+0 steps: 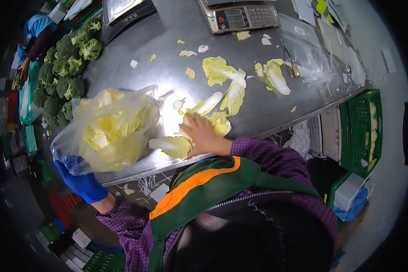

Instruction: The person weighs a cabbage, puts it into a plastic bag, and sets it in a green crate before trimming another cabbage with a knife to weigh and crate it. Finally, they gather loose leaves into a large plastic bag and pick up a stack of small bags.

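Observation:
A clear plastic bag (143, 102) of yellow-green napa cabbage (111, 122) lies at the near left of the metal table. My left hand (81, 179), in a blue glove, grips the bag's left end, and plastic partly covers its fingers. My bare right hand (205, 137) is spread palm down over loose cabbage leaves near the table's front edge. One leaf (172, 146) shows left of that hand, another leaf (221, 123) to its right. Beyond the fingers lie a pale-ribbed leaf (208, 104) and a larger leaf (235, 93).
Broccoli heads (65, 68) are piled at the left. A scale (242, 18) stands at the back, with another weighing device (124, 16) left of it. A knife (291, 59) lies beside plastic bags (308, 50). Green crates (362, 131) stand at the right. Another person (36, 29) works at far left.

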Demonstrator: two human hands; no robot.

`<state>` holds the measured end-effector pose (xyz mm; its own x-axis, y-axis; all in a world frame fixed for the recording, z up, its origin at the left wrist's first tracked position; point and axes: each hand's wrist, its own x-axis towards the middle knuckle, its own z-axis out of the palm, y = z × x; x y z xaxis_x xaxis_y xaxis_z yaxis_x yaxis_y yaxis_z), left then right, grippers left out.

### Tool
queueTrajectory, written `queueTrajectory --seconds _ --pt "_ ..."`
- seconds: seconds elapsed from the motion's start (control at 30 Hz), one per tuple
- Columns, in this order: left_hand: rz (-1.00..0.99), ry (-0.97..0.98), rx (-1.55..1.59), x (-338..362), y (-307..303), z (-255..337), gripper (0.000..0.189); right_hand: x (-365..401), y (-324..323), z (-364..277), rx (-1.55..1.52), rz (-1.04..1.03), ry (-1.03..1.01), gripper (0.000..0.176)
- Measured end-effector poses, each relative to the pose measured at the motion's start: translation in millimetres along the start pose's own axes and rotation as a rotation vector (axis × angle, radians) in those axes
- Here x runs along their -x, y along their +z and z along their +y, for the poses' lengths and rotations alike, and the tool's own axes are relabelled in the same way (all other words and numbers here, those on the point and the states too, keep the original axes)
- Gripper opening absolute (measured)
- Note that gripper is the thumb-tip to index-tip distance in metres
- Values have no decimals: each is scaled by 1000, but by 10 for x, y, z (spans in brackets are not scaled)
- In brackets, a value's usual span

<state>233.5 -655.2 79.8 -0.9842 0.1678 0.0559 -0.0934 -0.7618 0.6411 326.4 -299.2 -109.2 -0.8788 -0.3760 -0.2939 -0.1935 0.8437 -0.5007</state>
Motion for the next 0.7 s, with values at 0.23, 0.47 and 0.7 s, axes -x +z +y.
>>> queueTrajectory --seconds 0.23,0.47,0.7 --pt "59 47 -59 80 -103 59 37 -182 -158 391 233 157 301 92" --pt "-35 -56 79 80 -50 28 29 -244 -828 1324 76 281 743 93" --pt "-66 -147 270 115 97 -39 34 -197 -348 1237 19 381 359 53"
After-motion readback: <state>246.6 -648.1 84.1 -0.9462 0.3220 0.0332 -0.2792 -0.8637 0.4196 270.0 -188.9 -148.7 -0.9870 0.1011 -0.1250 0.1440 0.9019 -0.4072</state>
